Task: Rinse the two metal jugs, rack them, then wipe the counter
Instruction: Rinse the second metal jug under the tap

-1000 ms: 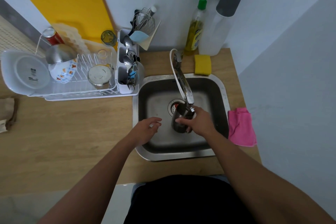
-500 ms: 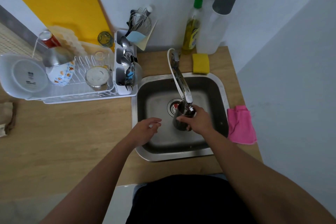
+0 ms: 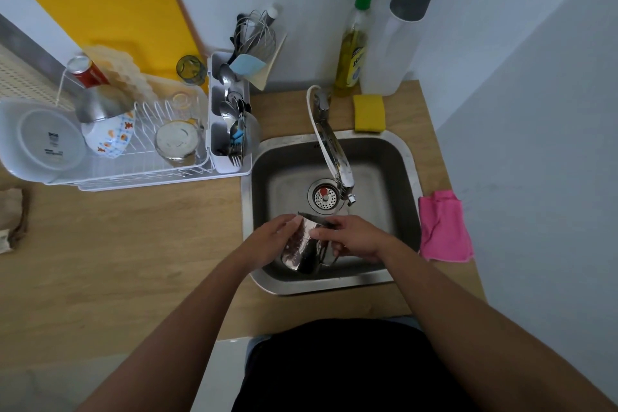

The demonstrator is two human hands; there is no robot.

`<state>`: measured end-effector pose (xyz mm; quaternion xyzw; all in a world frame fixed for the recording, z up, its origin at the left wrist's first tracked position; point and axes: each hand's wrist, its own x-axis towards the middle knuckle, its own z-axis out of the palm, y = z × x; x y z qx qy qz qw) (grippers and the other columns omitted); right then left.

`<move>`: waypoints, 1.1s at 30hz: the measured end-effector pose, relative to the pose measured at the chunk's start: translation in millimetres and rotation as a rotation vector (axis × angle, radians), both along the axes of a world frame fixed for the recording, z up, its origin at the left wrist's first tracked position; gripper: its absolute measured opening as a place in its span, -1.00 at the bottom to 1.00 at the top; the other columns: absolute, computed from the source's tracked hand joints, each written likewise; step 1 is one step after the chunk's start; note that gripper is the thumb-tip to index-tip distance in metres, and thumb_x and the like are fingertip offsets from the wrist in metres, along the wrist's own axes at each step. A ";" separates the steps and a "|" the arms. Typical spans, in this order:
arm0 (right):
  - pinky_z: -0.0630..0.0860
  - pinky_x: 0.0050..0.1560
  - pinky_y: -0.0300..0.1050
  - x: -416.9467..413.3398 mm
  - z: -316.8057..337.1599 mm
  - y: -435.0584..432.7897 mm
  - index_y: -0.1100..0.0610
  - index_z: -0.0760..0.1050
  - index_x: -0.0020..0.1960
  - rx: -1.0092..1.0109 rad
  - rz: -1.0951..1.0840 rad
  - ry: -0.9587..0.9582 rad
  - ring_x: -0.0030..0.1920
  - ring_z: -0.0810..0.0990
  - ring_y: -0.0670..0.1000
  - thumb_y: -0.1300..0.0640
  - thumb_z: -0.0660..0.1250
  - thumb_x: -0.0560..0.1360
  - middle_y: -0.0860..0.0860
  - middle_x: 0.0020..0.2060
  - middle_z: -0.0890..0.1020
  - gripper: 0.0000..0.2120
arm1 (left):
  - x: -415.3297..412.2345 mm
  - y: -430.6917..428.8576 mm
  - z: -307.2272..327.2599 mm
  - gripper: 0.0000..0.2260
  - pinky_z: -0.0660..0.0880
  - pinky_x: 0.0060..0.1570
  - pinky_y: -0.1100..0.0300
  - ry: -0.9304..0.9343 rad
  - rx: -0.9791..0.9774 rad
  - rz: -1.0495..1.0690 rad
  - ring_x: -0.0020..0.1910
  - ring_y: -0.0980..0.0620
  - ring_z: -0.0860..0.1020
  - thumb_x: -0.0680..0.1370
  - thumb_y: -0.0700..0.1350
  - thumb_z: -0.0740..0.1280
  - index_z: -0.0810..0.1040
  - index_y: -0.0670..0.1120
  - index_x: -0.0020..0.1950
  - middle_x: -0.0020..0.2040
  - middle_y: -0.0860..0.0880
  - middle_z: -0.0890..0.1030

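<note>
Both hands are over the sink (image 3: 406, 157), and they hold one shiny metal jug (image 3: 302, 249) between them. The left hand (image 3: 272, 241) is curled around the left side of the jug. The right hand (image 3: 352, 237) is closed on its right side, near the top and the handle. The jug is tilted, with its open mouth pointing away toward the drain (image 3: 323, 195). It sits low in the near part of the sink, a little in front of the tap (image 3: 334, 150), not under the spout. I cannot tell if water is running. This looks like the rinsing step: the person seems to be tipping the water out or rubbing the jug clean. I can see only this one jug for sure. A round metal thing in the dish rack (image 3: 133, 174) might be the other jug, but I cannot be sure. The rack stands at the back left of the tabletop (image 3: 117, 244), just beside the sink. Next, I think the jug must be emptied, lifted over the sink's left rim and set down in the rack. The rack is already full of bowls and glasses, so a free spot has to be found. The jug is wet and may be slippery, so it needs a firm hold. A pink cloth (image 3: 443, 227) lies at the right edge of the tabletop, touching the sink's right rim, ready for wiping later.
</note>
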<state>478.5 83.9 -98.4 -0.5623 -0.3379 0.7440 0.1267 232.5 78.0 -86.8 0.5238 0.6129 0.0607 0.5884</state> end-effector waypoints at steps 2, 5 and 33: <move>0.65 -0.17 -0.19 1.0 -7.0 -1.8 0.18 0.71 0.31 -0.060 -0.050 0.019 -0.33 0.54 -0.11 0.00 0.60 0.61 0.20 0.07 0.66 -0.64 | 1.9 -0.8 5.0 -0.50 0.58 0.31 0.06 -0.014 -0.020 -0.002 0.26 0.04 0.66 0.77 0.33 0.13 0.52 0.12 0.59 0.34 0.03 0.67; 0.63 -0.18 -0.21 2.3 -14.0 -4.8 0.21 0.75 0.30 -0.146 -0.114 0.050 -0.32 0.54 -0.11 -0.12 0.62 0.59 0.15 0.02 0.68 -0.54 | 0.1 -3.0 4.7 -0.39 0.60 0.39 -0.03 -0.039 -0.048 0.008 0.28 0.04 0.69 0.70 0.45 0.14 0.51 0.13 0.60 0.38 0.01 0.68; 0.74 0.19 0.03 18.4 0.4 -3.7 -0.04 0.63 0.39 -0.031 -0.062 -0.018 0.11 0.76 0.13 -0.12 0.65 0.53 0.04 0.21 0.77 -0.51 | 6.6 -1.1 3.0 -0.38 0.61 0.44 -0.10 -0.065 0.025 -0.025 0.32 0.07 0.69 0.62 0.39 0.37 0.55 0.11 0.59 0.39 0.05 0.70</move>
